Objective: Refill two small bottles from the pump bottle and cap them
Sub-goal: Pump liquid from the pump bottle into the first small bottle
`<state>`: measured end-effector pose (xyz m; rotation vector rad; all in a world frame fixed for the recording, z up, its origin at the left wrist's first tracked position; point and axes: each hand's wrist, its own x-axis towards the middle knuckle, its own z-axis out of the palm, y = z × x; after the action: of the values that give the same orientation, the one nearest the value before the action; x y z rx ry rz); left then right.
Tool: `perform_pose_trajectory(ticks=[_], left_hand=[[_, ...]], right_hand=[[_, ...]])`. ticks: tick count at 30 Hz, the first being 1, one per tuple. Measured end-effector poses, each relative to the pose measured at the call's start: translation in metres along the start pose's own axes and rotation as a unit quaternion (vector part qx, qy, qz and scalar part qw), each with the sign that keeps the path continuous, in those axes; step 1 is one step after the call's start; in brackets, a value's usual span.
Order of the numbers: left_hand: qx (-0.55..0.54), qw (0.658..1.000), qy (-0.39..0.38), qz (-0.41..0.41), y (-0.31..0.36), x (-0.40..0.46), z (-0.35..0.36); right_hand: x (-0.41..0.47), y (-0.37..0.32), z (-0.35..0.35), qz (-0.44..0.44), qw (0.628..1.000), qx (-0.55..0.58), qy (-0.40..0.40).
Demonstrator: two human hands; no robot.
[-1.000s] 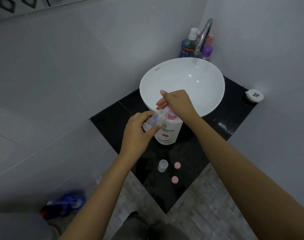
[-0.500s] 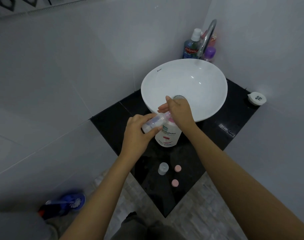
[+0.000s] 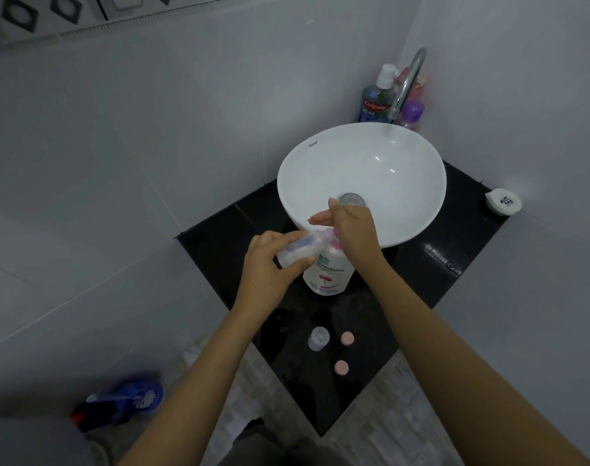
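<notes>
The left hand [image 3: 270,274] is curled around a small clear plastic bottle [image 3: 298,248], thumb on its near side and fingers over the top, holding it tipped almost on its side with the neck pointing right towards the pump. The right hand [image 3: 352,232] lies palm down on the pink pump head of the white pump bottle with a pink flower label [image 3: 328,272], its fingers stretched out flat and together towards the left; the pump head is mostly hidden under the palm. The tilted bottle's mouth sits just beside the pump spout, though whether they touch cannot be told. The pump bottle stands upright on the black glossy countertop [image 3: 431,274], right against the near edge of the round white ceramic basin [image 3: 320,169].

Nearer the person, well apart from both hands, a second small clear bottle [image 3: 318,338] stands upright and uncapped on the countertop. Just to its right lies a round pink cap [image 3: 347,338], and a second round pink cap [image 3: 341,367] lies a little nearer the counter's front corner
</notes>
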<state>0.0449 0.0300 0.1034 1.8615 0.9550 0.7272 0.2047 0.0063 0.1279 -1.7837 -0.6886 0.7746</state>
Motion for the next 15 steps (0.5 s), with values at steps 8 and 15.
perform_pose_trajectory(ticks=[8, 15], left_hand=[[-0.034, 0.999, 0.008, 0.007, 0.004, 0.003, -0.005], [-0.032, 0.999, -0.009, -0.011, -0.003, 0.001, 0.001]], right_hand=[[0.001, -0.011, -0.006, -0.02, 0.999, 0.034, -0.015], [-0.002, 0.002, 0.0, -0.018, 0.999, -0.023, 0.017]])
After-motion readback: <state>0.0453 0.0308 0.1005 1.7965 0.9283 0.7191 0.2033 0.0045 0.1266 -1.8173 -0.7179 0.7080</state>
